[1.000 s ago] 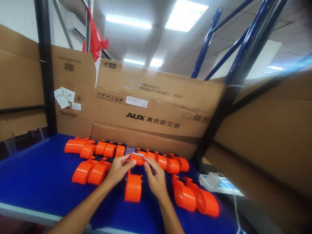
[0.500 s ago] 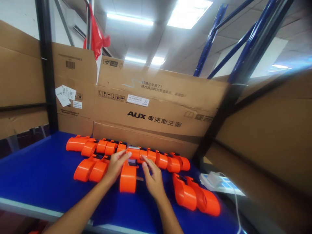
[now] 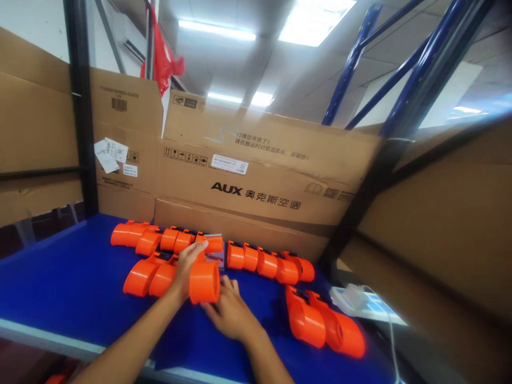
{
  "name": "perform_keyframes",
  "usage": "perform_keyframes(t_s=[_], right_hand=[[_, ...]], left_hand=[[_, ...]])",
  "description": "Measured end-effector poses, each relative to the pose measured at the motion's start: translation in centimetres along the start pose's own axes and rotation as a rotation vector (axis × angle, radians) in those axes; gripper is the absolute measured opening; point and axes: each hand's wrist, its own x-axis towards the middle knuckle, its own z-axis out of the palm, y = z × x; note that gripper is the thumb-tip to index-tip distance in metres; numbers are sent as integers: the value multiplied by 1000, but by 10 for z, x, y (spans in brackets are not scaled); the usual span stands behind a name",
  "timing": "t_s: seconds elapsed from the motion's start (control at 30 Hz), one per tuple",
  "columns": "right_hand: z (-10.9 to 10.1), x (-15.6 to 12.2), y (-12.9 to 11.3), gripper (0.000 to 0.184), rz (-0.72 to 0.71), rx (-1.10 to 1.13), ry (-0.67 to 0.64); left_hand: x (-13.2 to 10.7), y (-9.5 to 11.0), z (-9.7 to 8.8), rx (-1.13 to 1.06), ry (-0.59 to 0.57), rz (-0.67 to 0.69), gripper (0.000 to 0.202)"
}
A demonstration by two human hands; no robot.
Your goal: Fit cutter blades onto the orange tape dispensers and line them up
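My left hand (image 3: 188, 269) is closed around the neck of an orange tape dispenser (image 3: 203, 282), lifted above the blue tabletop, its open ring toward the right. Curled by the ring's lower right edge is my right hand (image 3: 232, 312); its fingertips are partly hidden behind the ring, so what they pinch cannot be made out. Just behind the left hand's fingers, a second orange dispenser (image 3: 214, 244) and a greyish flat piece (image 3: 218, 257) show. Two more dispensers (image 3: 140, 277) lie left of my left hand.
A back row of orange dispensers (image 3: 269, 264) runs along the cardboard wall (image 3: 256, 176). Two others (image 3: 312, 325) lie at the right on the blue tabletop (image 3: 80, 277). A white power strip with a cable (image 3: 360, 301) is beyond them. Dark rack posts (image 3: 352, 202) frame the table.
My left hand has gripped the dispenser and raised and turned it so its ring opening shows. My right hand, apart from it before, has moved left and down against the ring's edge.
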Motion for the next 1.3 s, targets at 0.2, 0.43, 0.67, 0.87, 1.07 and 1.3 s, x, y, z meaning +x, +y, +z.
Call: perform_keyframes(t_s=[0.2,0.43,0.67,0.87,1.07,1.3], right_hand=[[-5,3,11,19,74,94,146],[-11,4,30,18,337,473,718],[-16,5,28,31,404,733,978],[-16,6,23,32,385,734,904],[-15,8,23,31,385,822,840],[-16,8,19,33,379,814,866]], left_hand=[[-6,2,3,54,-41,-6,40],[-10,1,10,221,-98,134,46],[-15,-7,15,292,-123,87,53],[-17,-11,15,339,-237,64,57],[-21,-11,16,334,-294,48,53],[-23,-9,19,296,-319,23,48]])
